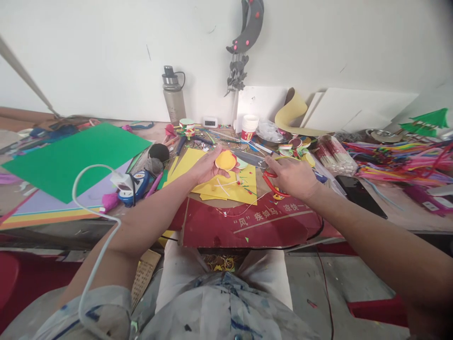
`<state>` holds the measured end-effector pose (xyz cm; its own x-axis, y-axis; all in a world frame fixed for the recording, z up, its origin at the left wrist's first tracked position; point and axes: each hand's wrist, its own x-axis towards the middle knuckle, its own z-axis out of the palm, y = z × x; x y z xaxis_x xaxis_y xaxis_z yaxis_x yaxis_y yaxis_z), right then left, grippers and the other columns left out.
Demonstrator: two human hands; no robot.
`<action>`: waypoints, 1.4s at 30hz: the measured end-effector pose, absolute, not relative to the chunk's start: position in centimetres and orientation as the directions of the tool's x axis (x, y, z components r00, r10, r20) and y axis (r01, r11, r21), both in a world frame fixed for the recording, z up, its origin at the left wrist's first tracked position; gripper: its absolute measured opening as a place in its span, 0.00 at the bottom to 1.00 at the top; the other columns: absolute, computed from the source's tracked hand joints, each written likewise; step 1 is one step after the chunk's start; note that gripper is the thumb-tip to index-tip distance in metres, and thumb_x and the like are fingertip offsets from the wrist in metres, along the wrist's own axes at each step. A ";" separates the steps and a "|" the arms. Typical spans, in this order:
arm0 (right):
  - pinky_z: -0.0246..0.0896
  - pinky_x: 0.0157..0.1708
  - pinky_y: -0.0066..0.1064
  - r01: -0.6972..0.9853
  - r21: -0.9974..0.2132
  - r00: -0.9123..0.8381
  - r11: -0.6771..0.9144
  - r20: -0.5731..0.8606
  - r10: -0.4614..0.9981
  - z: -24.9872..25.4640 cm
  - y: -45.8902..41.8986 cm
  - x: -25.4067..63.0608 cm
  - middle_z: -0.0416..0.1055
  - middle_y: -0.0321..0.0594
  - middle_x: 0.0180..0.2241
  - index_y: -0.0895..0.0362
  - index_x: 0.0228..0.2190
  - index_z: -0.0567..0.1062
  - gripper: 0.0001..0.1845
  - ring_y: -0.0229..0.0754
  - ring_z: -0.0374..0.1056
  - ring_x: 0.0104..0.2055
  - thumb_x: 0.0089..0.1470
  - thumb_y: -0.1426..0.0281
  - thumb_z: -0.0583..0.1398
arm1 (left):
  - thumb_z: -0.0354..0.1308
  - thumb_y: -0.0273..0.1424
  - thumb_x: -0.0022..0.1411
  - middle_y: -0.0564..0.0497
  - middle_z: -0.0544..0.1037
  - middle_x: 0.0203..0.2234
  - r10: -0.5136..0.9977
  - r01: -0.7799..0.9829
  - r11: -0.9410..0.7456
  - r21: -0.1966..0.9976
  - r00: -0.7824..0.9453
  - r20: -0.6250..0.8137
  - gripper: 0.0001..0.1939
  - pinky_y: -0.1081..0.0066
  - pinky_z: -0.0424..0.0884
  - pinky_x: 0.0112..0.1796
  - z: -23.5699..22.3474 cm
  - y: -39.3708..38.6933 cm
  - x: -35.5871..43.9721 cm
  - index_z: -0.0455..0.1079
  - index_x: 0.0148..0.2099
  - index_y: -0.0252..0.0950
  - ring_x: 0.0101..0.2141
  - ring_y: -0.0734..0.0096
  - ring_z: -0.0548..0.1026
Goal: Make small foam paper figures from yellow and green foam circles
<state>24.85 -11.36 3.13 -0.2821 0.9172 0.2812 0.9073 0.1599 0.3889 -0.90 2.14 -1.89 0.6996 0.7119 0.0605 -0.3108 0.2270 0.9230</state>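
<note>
My left hand (207,166) is closed around a small round paper piece (226,160) with a yellow face and a red-and-white edge. It looks like part of a paper cup, though the far side is hidden. In my right hand (293,177) is a pair of scissors (252,159) with red-orange handles. The blades point left, their tips beside the round piece; whether they touch it I cannot tell. Beneath both hands lie yellow paper sheets (247,189) bearing thin paper strips and small scraps, on a red printed board (212,226) at the table's front edge.
Green card (78,156) covers coloured sheets at left, near a blue-and-white device (134,189) with a white cable. Behind stand a bottle (173,97) and stacked paper cups (248,127). A phone (360,196) and colourful pipe cleaners (392,160) lie at right.
</note>
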 end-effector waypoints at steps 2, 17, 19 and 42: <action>0.41 0.31 0.36 0.907 0.393 -0.270 0.153 0.264 0.926 3.3 -11.2 24.9 0.84 0.55 0.39 0.61 0.55 0.81 0.22 0.50 0.74 0.38 0.64 0.72 0.54 | 0.52 0.59 0.76 0.35 0.88 0.36 0.711 -0.305 0.228 0.925 0.701 0.056 0.33 0.72 0.81 0.27 -1.8 2.1 -0.9 0.72 0.55 0.31 0.37 0.53 0.90; 0.40 0.31 0.36 0.921 0.374 -0.213 0.107 0.256 0.943 4.5 -11.5 24.2 0.83 0.55 0.42 0.59 0.62 0.78 0.26 0.52 0.74 0.42 0.68 0.68 0.52 | 0.52 0.61 0.75 0.34 0.88 0.39 0.738 -0.269 0.144 0.952 0.670 0.078 0.35 0.72 0.80 0.26 -1.7 2.0 -1.1 0.73 0.51 0.30 0.35 0.57 0.89; 0.39 0.31 0.36 0.920 0.377 -0.213 0.108 0.251 0.944 4.7 -11.7 24.3 0.82 0.55 0.42 0.59 0.61 0.78 0.26 0.52 0.74 0.42 0.69 0.67 0.52 | 0.52 0.60 0.75 0.34 0.88 0.38 0.744 -0.266 0.127 0.955 0.663 0.085 0.34 0.72 0.80 0.27 -1.6 2.0 -1.1 0.74 0.50 0.29 0.35 0.58 0.89; 0.39 0.31 0.37 0.875 0.455 -0.301 0.165 0.243 0.922 5.1 -11.5 24.4 0.82 0.54 0.38 0.60 0.60 0.80 0.24 0.49 0.69 0.38 0.68 0.72 0.55 | 0.60 0.60 0.71 0.33 0.88 0.38 0.679 -0.267 0.084 0.960 0.720 0.141 0.32 0.72 0.77 0.26 -1.6 1.9 -1.3 0.75 0.45 0.30 0.37 0.53 0.89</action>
